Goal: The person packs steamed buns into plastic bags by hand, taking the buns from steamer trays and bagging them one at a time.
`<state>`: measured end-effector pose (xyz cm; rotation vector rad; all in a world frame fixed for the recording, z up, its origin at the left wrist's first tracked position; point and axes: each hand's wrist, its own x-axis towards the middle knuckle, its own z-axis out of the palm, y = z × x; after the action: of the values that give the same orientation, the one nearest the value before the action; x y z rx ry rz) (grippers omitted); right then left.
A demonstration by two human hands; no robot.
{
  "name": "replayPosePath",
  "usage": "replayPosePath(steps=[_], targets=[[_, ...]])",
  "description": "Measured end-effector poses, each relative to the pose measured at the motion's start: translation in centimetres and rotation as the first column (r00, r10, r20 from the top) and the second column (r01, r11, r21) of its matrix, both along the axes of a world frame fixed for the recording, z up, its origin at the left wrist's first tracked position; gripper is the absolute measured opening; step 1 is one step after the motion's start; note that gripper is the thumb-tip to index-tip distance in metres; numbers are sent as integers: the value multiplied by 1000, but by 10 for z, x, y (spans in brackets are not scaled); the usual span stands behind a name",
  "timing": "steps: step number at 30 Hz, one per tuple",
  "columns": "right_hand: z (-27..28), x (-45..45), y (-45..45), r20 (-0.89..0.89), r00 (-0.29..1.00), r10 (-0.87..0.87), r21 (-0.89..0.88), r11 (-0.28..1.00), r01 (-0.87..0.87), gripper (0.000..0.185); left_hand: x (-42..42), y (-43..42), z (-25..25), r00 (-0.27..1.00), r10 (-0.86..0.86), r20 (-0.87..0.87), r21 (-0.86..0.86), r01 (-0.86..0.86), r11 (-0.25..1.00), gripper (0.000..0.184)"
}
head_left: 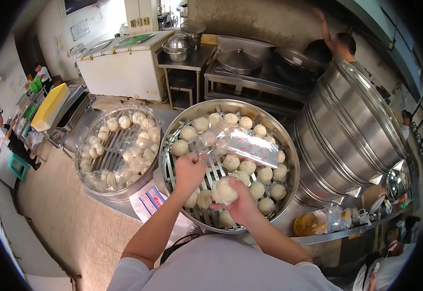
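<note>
My right hand (243,206) is closed around a white steamed bun (224,190), held above the front of a round metal steamer tray (295,177). To its left, my left hand (190,172) is closed in a pinch at the edge of a clear plastic bag (206,141). Several more buns (247,168) sit on the tray's slats, mostly around the rim and on the right side. A stack of flat clear bags with red print (254,149) lies on top of the buns. The bag's lower edge is partly hidden by my left fingers.
At left stands another steamer tray (119,194) with several bagged buns. A tall stack of metal steamers (347,131) rises at right. A bottle of yellow oil (313,221) lies near the counter edge. A printed plastic packet (152,201) is in front. Other people are in the background.
</note>
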<state>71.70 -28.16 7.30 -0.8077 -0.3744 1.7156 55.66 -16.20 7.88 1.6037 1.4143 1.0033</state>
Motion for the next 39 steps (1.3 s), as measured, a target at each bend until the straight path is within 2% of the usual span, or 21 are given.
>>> replayPosePath(steps=[1,3,4,6,7,9,10,13,16,17,20,23,26,27,29,30,32,33,35,36,39], targets=[[18,0,-8,44,999,-8,74,997,5,39,-3,-5,14,996,21,-90,66,-15,998,23],[53,0,-23,158,987,-19,196,981,-12,37,-1,-10,16,999,29,-39,157,-23,987,18],[61,4,-21,277,961,-13,231,971,-53,40,1,-14,16,999,31,-14,201,-27,979,17],[72,11,-14,501,865,-20,288,947,-145,44,3,-26,25,997,-79,2,192,77,978,13],[75,14,-9,537,844,7,234,959,-157,46,4,-31,28,991,-134,11,190,129,973,11],[75,19,3,602,796,66,127,976,-177,50,9,-35,27,977,-200,75,304,169,938,10],[67,20,7,596,801,53,146,974,-174,50,10,-37,26,966,-235,106,360,183,915,9],[45,22,13,638,770,9,195,966,-172,51,6,-32,13,953,-237,187,293,176,940,9],[30,20,11,589,802,-99,367,917,-157,57,-1,-30,16,981,-136,142,59,129,990,11],[30,21,10,605,796,-33,337,916,-218,52,-1,-29,13,980,-151,133,79,141,987,13],[27,27,15,828,559,-42,280,895,-347,57,3,-34,13,959,-220,179,76,209,975,11],[34,27,16,491,860,135,45,983,-180,61,2,-34,8,886,-406,223,133,385,913,9],[21,44,23,238,960,147,36,987,-160,72,-2,-29,7,750,-496,438,54,528,847,8],[16,40,23,237,968,86,59,993,-103,71,-3,-26,1,713,-501,490,46,553,832,8],[4,42,26,65,994,84,78,993,-89,72,-5,-22,-11,632,-502,590,33,603,797,8],[1,42,27,-23,996,83,85,993,-81,72,-3,-26,-5,681,-462,569,-5,564,825,6],[5,33,26,157,986,-52,125,992,33,66,7,-41,12,768,-377,518,-77,481,873,2],[6,27,26,244,962,-122,153,984,87,63,11,-43,12,784,-421,456,33,458,888,1],[-31,22,32,355,905,-236,264,954,145,58,14,-49,10,816,-483,317,254,417,873,5],[-28,15,34,404,866,-295,321,932,169,55,13,-50,12,819,-513,257,299,438,848,6],[-2,1,25,172,890,-422,241,894,378,43,8,-50,19,838,-542,59,441,465,767,10]])
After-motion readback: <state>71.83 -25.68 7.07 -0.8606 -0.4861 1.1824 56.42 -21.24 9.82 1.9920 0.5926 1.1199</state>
